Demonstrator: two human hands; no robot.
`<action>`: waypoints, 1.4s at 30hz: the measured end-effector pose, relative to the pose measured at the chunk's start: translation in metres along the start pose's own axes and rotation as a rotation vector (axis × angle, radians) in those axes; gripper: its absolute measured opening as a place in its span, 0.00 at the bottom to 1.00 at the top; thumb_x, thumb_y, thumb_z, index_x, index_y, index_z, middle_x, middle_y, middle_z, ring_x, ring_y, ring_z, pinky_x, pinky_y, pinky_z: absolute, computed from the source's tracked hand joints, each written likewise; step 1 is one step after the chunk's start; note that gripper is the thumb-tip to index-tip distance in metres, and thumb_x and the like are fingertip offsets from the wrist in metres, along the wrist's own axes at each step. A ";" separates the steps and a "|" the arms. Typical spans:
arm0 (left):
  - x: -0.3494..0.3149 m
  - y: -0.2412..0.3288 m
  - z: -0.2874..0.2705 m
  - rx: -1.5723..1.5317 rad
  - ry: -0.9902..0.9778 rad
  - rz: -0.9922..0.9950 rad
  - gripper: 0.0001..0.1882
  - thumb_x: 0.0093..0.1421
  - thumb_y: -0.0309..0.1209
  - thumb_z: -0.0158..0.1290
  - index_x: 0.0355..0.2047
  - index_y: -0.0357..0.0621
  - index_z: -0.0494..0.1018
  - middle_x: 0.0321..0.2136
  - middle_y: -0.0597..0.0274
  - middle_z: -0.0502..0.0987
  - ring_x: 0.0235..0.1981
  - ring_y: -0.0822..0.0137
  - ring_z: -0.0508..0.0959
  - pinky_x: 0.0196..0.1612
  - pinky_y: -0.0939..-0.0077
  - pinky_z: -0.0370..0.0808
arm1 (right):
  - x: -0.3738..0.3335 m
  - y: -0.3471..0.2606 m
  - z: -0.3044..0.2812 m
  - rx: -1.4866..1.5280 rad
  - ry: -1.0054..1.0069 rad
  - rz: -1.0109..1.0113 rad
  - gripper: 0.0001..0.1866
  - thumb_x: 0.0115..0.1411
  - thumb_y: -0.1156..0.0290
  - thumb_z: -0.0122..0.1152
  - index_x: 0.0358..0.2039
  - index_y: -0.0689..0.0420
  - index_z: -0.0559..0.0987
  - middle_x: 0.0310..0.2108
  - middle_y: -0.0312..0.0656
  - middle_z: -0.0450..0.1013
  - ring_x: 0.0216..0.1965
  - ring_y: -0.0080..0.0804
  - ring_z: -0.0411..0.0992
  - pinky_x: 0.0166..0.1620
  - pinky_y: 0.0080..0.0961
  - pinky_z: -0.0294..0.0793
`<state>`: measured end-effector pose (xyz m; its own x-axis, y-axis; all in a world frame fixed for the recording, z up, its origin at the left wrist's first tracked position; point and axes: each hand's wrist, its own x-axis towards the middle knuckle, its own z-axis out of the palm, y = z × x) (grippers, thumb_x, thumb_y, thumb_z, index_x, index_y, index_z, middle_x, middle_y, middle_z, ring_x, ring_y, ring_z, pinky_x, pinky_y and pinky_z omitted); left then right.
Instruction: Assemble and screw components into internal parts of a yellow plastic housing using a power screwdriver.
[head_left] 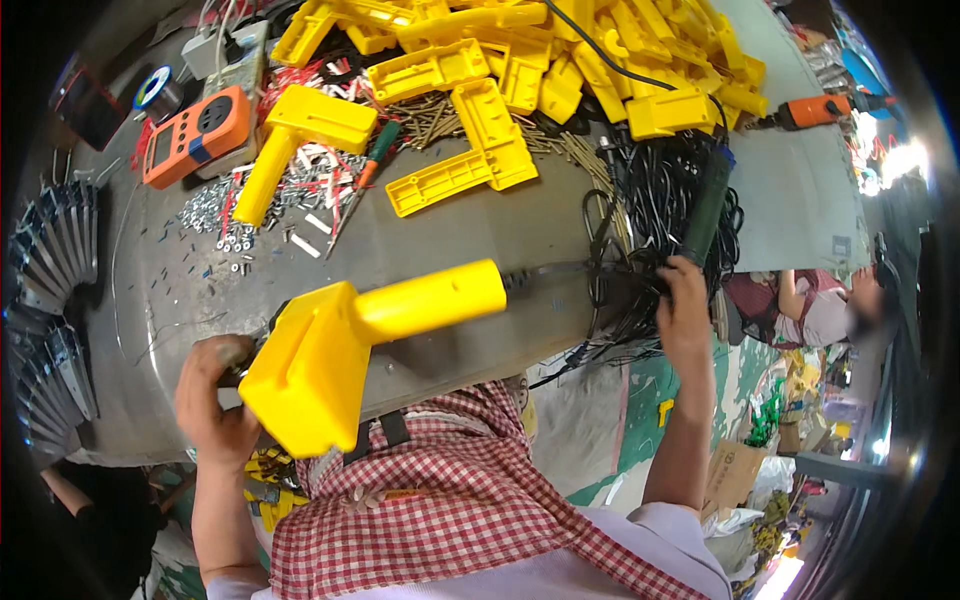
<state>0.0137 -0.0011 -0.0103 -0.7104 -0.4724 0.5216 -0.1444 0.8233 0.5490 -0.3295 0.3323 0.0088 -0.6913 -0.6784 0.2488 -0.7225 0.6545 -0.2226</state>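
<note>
My left hand (215,395) is closed on the side of a yellow plastic tool body (310,365), with its fingertips hidden behind it. The body has a boxy head and a round handle, and a black cord comes out at the handle's end. At the right, my right hand (685,310) is closed around the near end of a dark green stick-shaped electric screwdriver (708,205). Coiled black cords (650,185) lie beside that hand. Farther back are a closed yellow tool body (305,125) and an open yellow housing shell (490,140).
Yellow shells (560,50) are heaped at the back. An orange meter (197,135), loose screws (225,205) and a thin screwdriver (370,170) lie at the left. Metal parts (55,240) stand along the left edge. An orange tool (815,110) sits back right. Two other people are nearby.
</note>
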 end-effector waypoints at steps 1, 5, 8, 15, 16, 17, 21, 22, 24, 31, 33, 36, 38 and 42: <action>0.003 0.004 -0.003 -0.033 -0.005 0.018 0.16 0.45 0.20 0.59 0.35 0.37 0.70 0.29 0.50 0.76 0.30 0.55 0.77 0.34 0.69 0.73 | -0.006 -0.004 0.001 -0.153 -0.046 -0.055 0.18 0.47 0.82 0.56 0.42 0.60 0.74 0.50 0.46 0.63 0.50 0.45 0.65 0.49 0.36 0.66; -0.007 0.010 -0.014 -0.212 0.021 -0.056 0.11 0.51 0.25 0.55 0.36 0.37 0.70 0.28 0.51 0.76 0.30 0.56 0.77 0.34 0.69 0.74 | -0.013 -0.017 -0.010 -0.213 0.032 -0.128 0.17 0.43 0.86 0.54 0.37 0.63 0.75 0.45 0.47 0.68 0.49 0.45 0.65 0.49 0.36 0.64; -0.009 0.012 -0.031 -0.192 -0.005 -0.202 0.08 0.51 0.27 0.56 0.31 0.37 0.73 0.26 0.52 0.76 0.29 0.58 0.77 0.34 0.70 0.74 | -0.025 -0.005 -0.013 0.045 0.134 0.011 0.16 0.47 0.85 0.52 0.38 0.64 0.77 0.37 0.49 0.73 0.39 0.47 0.70 0.46 0.33 0.68; 0.007 0.025 -0.025 -0.296 -0.164 0.023 0.16 0.50 0.35 0.60 0.34 0.38 0.70 0.28 0.56 0.77 0.29 0.57 0.78 0.32 0.70 0.73 | -0.009 0.019 0.019 0.980 0.195 0.389 0.12 0.65 0.65 0.47 0.44 0.56 0.72 0.33 0.41 0.73 0.20 0.19 0.66 0.23 0.15 0.66; 0.004 0.024 -0.025 -0.304 -0.176 0.012 0.16 0.49 0.33 0.61 0.34 0.38 0.71 0.29 0.56 0.77 0.29 0.57 0.78 0.31 0.71 0.74 | -0.004 0.007 0.007 0.999 0.156 0.453 0.14 0.66 0.59 0.43 0.41 0.56 0.69 0.31 0.43 0.73 0.18 0.19 0.64 0.19 0.13 0.63; 0.002 0.020 -0.026 -0.325 -0.164 -0.035 0.16 0.49 0.33 0.61 0.34 0.38 0.71 0.29 0.55 0.76 0.29 0.57 0.78 0.31 0.72 0.74 | 0.001 -0.007 -0.006 1.018 0.181 0.318 0.15 0.66 0.57 0.43 0.39 0.56 0.68 0.30 0.44 0.73 0.17 0.19 0.63 0.18 0.12 0.62; -0.014 0.017 -0.034 -0.520 -0.052 -0.403 0.19 0.49 0.34 0.62 0.38 0.36 0.71 0.31 0.56 0.77 0.31 0.66 0.78 0.35 0.76 0.73 | 0.015 -0.037 0.022 0.788 -0.151 -0.060 0.25 0.58 0.54 0.53 0.46 0.63 0.68 0.30 0.47 0.73 0.22 0.26 0.67 0.26 0.18 0.68; -0.016 0.017 -0.041 -0.459 -0.104 -0.459 0.19 0.50 0.32 0.62 0.39 0.36 0.71 0.32 0.57 0.77 0.34 0.70 0.77 0.38 0.74 0.73 | 0.014 -0.054 0.060 0.952 -0.224 0.016 0.28 0.54 0.55 0.54 0.47 0.65 0.71 0.38 0.47 0.72 0.34 0.32 0.70 0.38 0.24 0.70; -0.020 0.018 -0.045 -0.461 0.087 -0.491 0.17 0.53 0.30 0.59 0.41 0.36 0.71 0.35 0.60 0.77 0.37 0.72 0.76 0.41 0.74 0.72 | 0.031 -0.104 0.073 0.328 -0.107 -0.202 0.14 0.53 0.77 0.53 0.41 0.64 0.74 0.46 0.46 0.69 0.43 0.38 0.71 0.47 0.28 0.69; -0.028 -0.059 -0.097 -0.211 0.530 -0.904 0.17 0.62 0.31 0.48 0.47 0.32 0.70 0.36 0.59 0.77 0.37 0.75 0.74 0.42 0.81 0.70 | 0.180 -0.280 0.084 1.038 -0.283 -0.321 0.12 0.57 0.71 0.59 0.38 0.64 0.74 0.32 0.41 0.74 0.32 0.24 0.71 0.37 0.19 0.69; -0.047 -0.095 -0.099 -0.037 0.481 -0.875 0.16 0.62 0.31 0.48 0.47 0.33 0.70 0.36 0.58 0.77 0.35 0.74 0.75 0.40 0.80 0.70 | 0.221 -0.322 0.109 1.162 -0.316 -0.393 0.11 0.59 0.68 0.57 0.38 0.63 0.75 0.24 0.39 0.74 0.25 0.20 0.72 0.32 0.17 0.70; -0.064 -0.104 -0.103 0.279 0.334 -0.954 0.16 0.60 0.31 0.49 0.47 0.38 0.72 0.34 0.50 0.77 0.34 0.60 0.78 0.40 0.71 0.72 | 0.250 -0.363 0.139 1.062 -0.458 -0.330 0.11 0.59 0.67 0.57 0.37 0.62 0.75 0.23 0.38 0.74 0.21 0.21 0.72 0.27 0.20 0.71; -0.059 -0.082 -0.106 0.499 0.279 -0.835 0.15 0.59 0.30 0.49 0.46 0.40 0.72 0.33 0.50 0.75 0.35 0.56 0.77 0.40 0.71 0.72 | 0.265 -0.369 0.135 0.928 -0.526 -0.458 0.10 0.58 0.68 0.58 0.35 0.62 0.76 0.22 0.38 0.74 0.21 0.21 0.72 0.26 0.21 0.71; -0.087 -0.064 -0.108 0.646 0.392 -0.601 0.12 0.59 0.27 0.49 0.42 0.36 0.71 0.33 0.61 0.73 0.35 0.73 0.72 0.39 0.80 0.69 | 0.277 -0.359 0.128 0.896 -0.647 -0.447 0.10 0.59 0.68 0.57 0.34 0.62 0.75 0.20 0.35 0.72 0.20 0.19 0.69 0.23 0.19 0.69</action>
<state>0.1596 -0.0462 -0.0200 -0.1313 -0.8465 0.5159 -0.8430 0.3692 0.3912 -0.2634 -0.1330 0.0369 -0.0684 -0.9976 0.0076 -0.4744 0.0258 -0.8799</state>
